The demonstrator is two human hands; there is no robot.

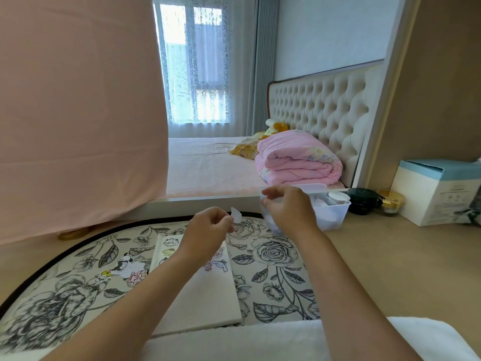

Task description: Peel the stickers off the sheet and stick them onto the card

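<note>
1. Pink cloth (78, 113): hangs over the far left edge of the tabletop (390, 256). Not part of the work.
2. Floral mat (273, 256): round, lies at the near edge and carries the job.
3. Loose stickers (134, 277): cartoon cut-outs on the mat, just beside the card's left edge, probably kept there within reach. Whether a backing lies under them cannot be told.
4. Card (203, 298): white, flat on the mat's middle, long side running away from the person. Its near half is bare, likely space for further pieces.
5. Placed stickers (168, 250): clustered at the card's far end, partly hidden by the wrist.
6. Left hand (208, 227): raised above the card's far end, thumb and fingertips pinching a pale scrap (236, 214). This is probably a peeled sticker or its backing, held clear so it does not catch too soon.
7. Right hand (291, 209): raised, fingers curled towards the thumb. Whether it holds anything cannot be told.
8. White basket (335, 212): behind the right hand, past the mat's far right rim.
9. Dark jar (363, 201), gold jar (390, 203), box (437, 194): ranged along the far right edge, well apart from the card.
</note>
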